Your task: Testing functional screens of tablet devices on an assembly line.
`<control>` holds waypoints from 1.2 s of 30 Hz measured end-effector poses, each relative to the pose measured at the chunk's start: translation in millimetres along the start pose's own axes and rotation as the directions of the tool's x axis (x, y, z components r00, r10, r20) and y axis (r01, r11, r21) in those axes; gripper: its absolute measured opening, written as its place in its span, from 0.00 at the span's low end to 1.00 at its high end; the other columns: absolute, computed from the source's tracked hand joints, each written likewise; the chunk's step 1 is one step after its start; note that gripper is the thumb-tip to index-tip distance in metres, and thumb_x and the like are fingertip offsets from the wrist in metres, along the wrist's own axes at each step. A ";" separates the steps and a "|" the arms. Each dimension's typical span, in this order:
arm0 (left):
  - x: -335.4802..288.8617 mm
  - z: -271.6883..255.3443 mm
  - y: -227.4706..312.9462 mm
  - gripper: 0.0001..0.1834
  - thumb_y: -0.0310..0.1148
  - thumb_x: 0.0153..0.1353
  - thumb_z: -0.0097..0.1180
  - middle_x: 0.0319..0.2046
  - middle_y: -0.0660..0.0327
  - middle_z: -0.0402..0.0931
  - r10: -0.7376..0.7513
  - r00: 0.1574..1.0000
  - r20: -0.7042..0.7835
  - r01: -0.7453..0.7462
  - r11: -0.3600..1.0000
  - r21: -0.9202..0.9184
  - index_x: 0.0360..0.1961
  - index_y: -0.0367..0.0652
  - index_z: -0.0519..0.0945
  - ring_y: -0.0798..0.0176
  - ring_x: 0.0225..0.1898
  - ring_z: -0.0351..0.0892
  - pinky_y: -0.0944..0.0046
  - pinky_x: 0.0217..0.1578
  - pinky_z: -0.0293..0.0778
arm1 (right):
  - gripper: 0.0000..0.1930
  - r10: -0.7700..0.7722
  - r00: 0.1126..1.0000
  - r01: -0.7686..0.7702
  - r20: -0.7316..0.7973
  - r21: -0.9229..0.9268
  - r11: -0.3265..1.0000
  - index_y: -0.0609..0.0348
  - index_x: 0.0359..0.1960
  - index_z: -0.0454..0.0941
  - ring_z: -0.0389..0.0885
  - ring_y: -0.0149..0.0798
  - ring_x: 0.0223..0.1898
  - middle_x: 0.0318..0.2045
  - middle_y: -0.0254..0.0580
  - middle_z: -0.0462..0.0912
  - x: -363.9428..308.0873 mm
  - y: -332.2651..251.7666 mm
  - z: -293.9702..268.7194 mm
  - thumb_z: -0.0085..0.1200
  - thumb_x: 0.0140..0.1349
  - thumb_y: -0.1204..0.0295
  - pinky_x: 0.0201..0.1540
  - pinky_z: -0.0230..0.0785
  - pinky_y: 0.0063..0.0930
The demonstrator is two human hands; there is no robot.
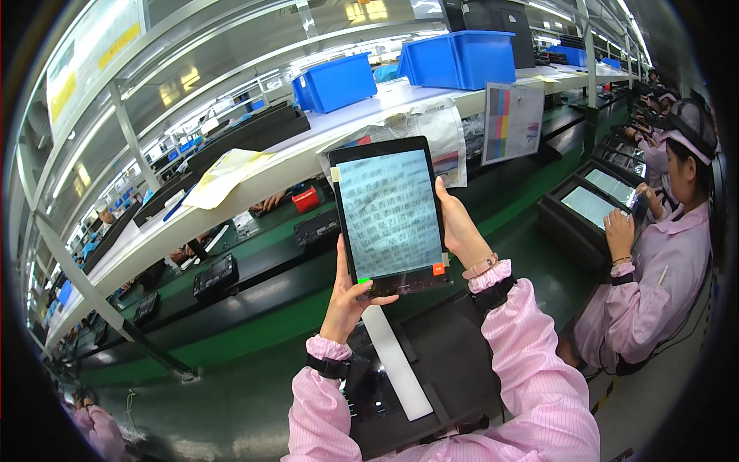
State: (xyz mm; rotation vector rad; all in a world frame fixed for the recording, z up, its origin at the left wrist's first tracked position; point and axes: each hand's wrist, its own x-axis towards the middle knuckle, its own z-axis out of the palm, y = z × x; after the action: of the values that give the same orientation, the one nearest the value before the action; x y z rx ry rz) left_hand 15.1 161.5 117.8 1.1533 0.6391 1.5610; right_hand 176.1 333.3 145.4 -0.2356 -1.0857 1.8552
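A black-framed tablet [390, 212] is held up in the middle of the view, tilted slightly, its lit pale screen filled with rows of dark writing. My left hand [346, 304] grips its lower left corner, with fingers lying across the bottom of the frame near a green mark. Along the right edge, my right hand [460, 227] is closed on the tablet, the thumb at the side and the other fingers hidden behind it. Below lies a black tray [454, 346] with a white strip [396, 362] and a dark glossy panel [373, 389] beside it.
Blue bins [335, 82] stand on the white shelf [269, 150] ahead. Black devices [215, 277] rest along the green-edged line beneath it. A printed sheet [513, 123] hangs from the shelf. At the right a co-worker [654, 262] in pink handles tablets in a black tray [573, 219].
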 end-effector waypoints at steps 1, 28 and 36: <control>-0.7 -0.4 0.3 0.49 0.17 0.52 0.43 0.66 0.59 0.42 -0.002 1.000 -0.006 0.002 1.000 0.000 0.66 0.68 0.33 0.46 0.60 0.60 0.42 0.43 0.76 | 0.26 0.006 1.000 -0.006 0.000 0.002 1.000 0.63 0.48 0.71 0.73 0.31 0.45 0.46 0.39 0.76 0.5 0.8 1.3 0.36 0.66 0.51 0.49 0.66 0.28; -2.5 -5.9 -2.4 0.49 0.17 0.53 0.44 0.65 0.59 0.45 -0.003 1.000 -0.018 0.003 1.000 -0.022 0.66 0.69 0.33 0.47 0.59 0.62 0.42 0.42 0.77 | 0.27 -0.019 0.999 0.019 -0.041 0.016 1.000 0.67 0.44 0.74 0.77 0.30 0.39 0.40 0.40 0.79 2.6 6.5 2.8 0.36 0.66 0.51 0.42 0.70 0.26; -2.8 -6.7 -3.2 0.50 0.15 0.53 0.44 0.65 0.60 0.46 -0.011 1.000 -0.015 0.011 0.999 -0.033 0.66 0.71 0.33 0.49 0.60 0.60 0.41 0.42 0.76 | 0.27 -0.010 0.999 0.010 -0.041 0.010 1.000 0.67 0.44 0.73 0.77 0.30 0.38 0.39 0.40 0.79 -0.2 4.9 4.6 0.35 0.67 0.51 0.42 0.70 0.26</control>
State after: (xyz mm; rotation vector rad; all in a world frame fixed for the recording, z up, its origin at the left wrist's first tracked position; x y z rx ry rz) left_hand 10.3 160.9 111.5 1.1131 0.6270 1.5667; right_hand 170.5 329.7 144.3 -0.2609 -1.0474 1.8391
